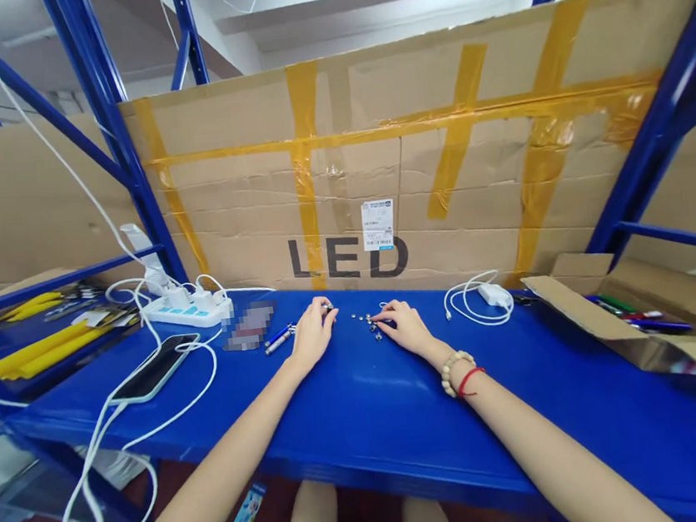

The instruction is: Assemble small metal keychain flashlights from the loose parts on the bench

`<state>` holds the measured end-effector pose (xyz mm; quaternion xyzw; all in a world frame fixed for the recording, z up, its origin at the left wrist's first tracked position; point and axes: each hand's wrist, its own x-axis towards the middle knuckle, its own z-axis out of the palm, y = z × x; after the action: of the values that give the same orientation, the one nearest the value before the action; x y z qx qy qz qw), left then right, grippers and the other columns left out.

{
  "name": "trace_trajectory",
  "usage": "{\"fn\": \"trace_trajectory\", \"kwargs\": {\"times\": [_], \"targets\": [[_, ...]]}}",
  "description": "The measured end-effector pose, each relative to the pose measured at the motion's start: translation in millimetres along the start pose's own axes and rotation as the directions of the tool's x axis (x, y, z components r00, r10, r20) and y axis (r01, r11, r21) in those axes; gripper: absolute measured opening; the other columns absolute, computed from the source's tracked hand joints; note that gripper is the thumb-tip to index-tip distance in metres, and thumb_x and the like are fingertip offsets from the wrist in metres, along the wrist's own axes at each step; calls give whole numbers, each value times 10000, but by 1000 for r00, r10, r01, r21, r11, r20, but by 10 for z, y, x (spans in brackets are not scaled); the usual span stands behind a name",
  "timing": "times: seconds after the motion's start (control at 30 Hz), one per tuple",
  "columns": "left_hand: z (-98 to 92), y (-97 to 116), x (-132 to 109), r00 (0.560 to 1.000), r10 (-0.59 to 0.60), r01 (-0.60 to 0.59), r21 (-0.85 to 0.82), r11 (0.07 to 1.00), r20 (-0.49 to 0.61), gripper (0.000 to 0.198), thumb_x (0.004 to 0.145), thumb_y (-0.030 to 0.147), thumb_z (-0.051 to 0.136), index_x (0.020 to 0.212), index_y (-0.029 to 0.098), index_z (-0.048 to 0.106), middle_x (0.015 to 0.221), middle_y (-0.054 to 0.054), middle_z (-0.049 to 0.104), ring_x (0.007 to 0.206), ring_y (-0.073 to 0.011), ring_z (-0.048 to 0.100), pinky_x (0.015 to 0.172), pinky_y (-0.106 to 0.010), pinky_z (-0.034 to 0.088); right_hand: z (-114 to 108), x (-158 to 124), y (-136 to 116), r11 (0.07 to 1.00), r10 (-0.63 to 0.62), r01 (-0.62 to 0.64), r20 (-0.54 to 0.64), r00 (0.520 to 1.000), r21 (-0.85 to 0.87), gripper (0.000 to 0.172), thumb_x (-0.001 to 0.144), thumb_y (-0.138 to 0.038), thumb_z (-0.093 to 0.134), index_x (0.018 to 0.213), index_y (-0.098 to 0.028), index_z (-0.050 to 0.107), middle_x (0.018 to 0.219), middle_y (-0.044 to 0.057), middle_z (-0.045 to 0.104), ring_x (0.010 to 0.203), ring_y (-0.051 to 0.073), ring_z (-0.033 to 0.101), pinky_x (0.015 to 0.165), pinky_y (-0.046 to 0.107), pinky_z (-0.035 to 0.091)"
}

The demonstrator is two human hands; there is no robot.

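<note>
My left hand (pixel 313 332) is closed over a small metallic part (pixel 327 306), which shows between its fingertips at the back middle of the blue table (pixel 365 410). Just left of that hand lie a silver pen-like piece (pixel 279 341) and a blue one. My right hand (pixel 402 326) has its fingers pinched together at a cluster of small shiny metal pieces (pixel 377 336); what is between its fingertips is too small to make out. A few more of these pieces (pixel 358 317) lie between the two hands.
A phone (pixel 156 368), white cables and a white power strip (pixel 190 309) occupy the left side. A coiled cable with a charger (pixel 494 295) lies at back right, beside an open cardboard box (pixel 580 314) holding pens. Taped cardboard (pixel 242 214) stands behind.
</note>
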<state>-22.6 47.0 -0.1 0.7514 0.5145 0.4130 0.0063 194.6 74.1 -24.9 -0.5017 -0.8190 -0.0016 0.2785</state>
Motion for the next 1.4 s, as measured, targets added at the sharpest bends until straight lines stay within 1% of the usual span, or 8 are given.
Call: {"fn": "trace_trajectory", "kwargs": {"times": [0.13,0.27,0.5,0.67,0.8,1.03,1.2,1.4], "targets": [[-1,7,-51,1000,16,-16,28,999,4,79,913,266,358,965,212,384,773,-15,647,820,-196,626,761,-315,448,-67,-28,-35,1000,16,-16,-2,1000,12,182,846,-342,539,891,-270,700,1056,69,553,1004,232,477,811,388,371],[-29,32,-110,999,50,-50,60,997,-5,104,920,253,331,991,200,386,834,-47,642,844,-202,630,778,-330,455,-95,-17,-46,999,41,-41,-1,999,-5,197,837,-358,553,900,-213,671,1077,69,557,1019,229,481,844,409,377],[81,146,-68,962,200,-216,73,974,184,161,843,339,512,956,225,498,884,-28,649,857,-189,627,798,-283,454,-91,-33,-51,993,112,-112,12,994,-26,237,879,-335,510,1032,-166,575,1118,68,558,999,196,534,859,409,434],[182,170,75,970,121,-144,100,984,212,154,881,357,444,977,243,482,740,6,654,737,-184,639,629,-251,448,-116,-65,-111,985,173,-173,-17,985,-11,215,811,-353,597,906,-163,629,1034,52,588,977,204,528,849,418,415],[124,109,125,966,71,-92,74,993,247,158,878,381,443,974,257,469,693,39,651,686,-165,636,565,-225,415,-150,-65,-126,987,163,-163,-43,986,0,139,672,-369,716,736,-246,706,945,43,609,920,229,514,785,401,383],[14,128,110,927,158,-173,16,985,341,192,853,403,487,987,266,478,775,40,652,704,-170,637,585,-227,412,-170,-29,-91,997,69,-69,-24,997,-20,74,726,-345,686,724,-281,722,968,44,627,928,233,507,747,364,360],[37,176,66,888,222,-238,-9,971,402,187,837,382,526,979,268,487,851,28,656,792,-192,650,620,-228,430,-148,-33,-72,996,85,-84,5,996,-35,110,758,-350,656,746,-255,711,947,49,627,917,229,514,765,378,372],[-1,177,24,878,230,-250,-8,968,420,170,863,382,483,970,252,507,878,1,664,825,-210,644,641,-242,443,-106,-57,-48,993,111,-112,-16,994,-46,210,788,-378,619,804,-174,665,898,37,623,902,203,531,801,390,389]]}}
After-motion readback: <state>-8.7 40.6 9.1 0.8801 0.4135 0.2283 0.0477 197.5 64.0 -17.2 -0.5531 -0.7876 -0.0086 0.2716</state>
